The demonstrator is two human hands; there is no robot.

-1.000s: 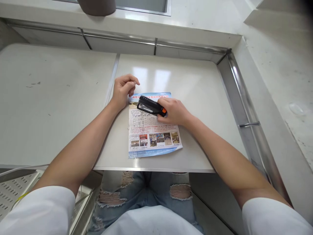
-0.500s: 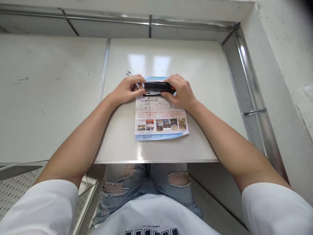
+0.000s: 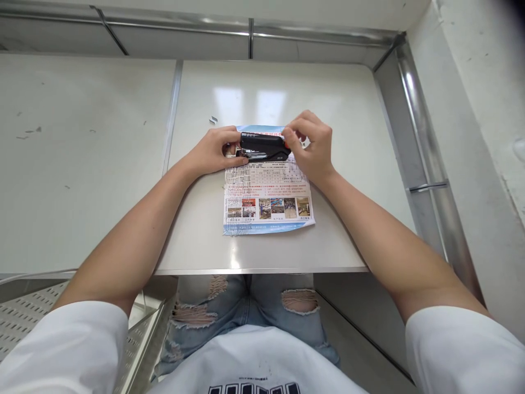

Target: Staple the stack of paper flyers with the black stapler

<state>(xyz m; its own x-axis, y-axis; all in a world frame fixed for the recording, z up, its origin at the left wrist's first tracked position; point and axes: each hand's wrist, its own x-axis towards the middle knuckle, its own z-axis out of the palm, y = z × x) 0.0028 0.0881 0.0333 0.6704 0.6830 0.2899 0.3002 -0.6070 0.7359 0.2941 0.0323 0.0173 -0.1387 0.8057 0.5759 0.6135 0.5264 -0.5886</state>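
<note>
A black stapler (image 3: 266, 141) with an orange part at its right end lies across the upper half of a printed leaflet (image 3: 270, 189). My left hand (image 3: 217, 146) grips the stapler's left end, thumb along the lower edge and fingers behind. A silvery metal part shows in the gap between the stapler's top arm and base. At the right end, my right hand (image 3: 310, 141) has its fingers bent in a pinch against the orange part. Many small staple-like marks run down the leaflet's left side. Its lower right corner curls up slightly.
Small metal pieces (image 3: 213, 119) lie beyond my left hand on the white table (image 3: 336, 230). More small bits are scattered on the left table section. Metal rails (image 3: 328, 35) run along the back and right. A perforated rack (image 3: 28, 317) stands low at left.
My right hand has slid back off the stapler's body to its orange end, fingers now pinched there. The gap between the stapler's top and base looks wider. My left hand keeps its hold.
</note>
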